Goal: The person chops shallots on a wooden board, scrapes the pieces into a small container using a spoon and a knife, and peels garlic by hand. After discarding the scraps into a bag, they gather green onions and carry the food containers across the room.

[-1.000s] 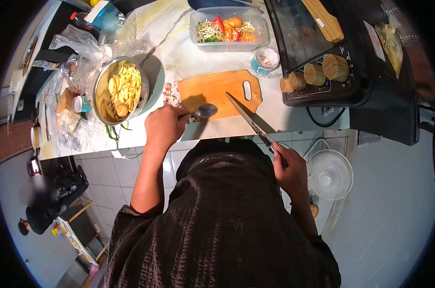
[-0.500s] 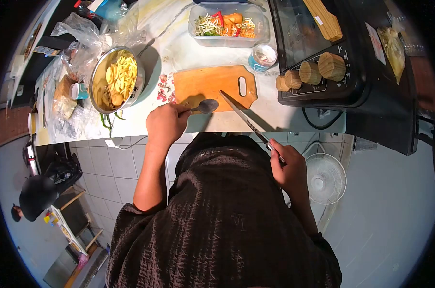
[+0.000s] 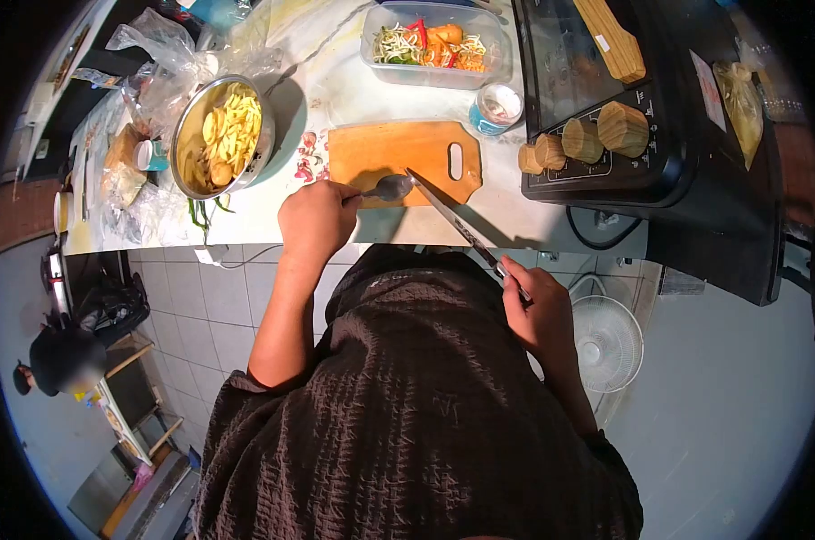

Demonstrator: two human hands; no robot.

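Observation:
My left hand (image 3: 317, 216) is closed round the handle of a metal spoon (image 3: 392, 187), whose bowl is over the lower part of the wooden cutting board (image 3: 380, 148). In my right hand (image 3: 535, 301) is a long knife (image 3: 457, 221); its blade points up and left, with the tip over the board close to the spoon's bowl. Reddish garlic or shallot pieces (image 3: 310, 157) lie just left of the board. A metal bowl (image 3: 179, 148) with yellow slices (image 3: 237, 135) stands further left, and green chilies (image 3: 200, 216) lie below it.
Behind the board are a plastic container (image 3: 434, 78) of vegetables and a small tub (image 3: 496, 109). A black appliance (image 3: 596, 180) with wooden knobs stands at right. Plastic bags (image 3: 160, 54) lie at left. Another person (image 3: 66, 358) is at the far left; a fan (image 3: 608, 344) is below the counter.
The spoon's bowl has moved slightly right, nearer the knife tip. Both hands keep their hold. The view has shifted a little.

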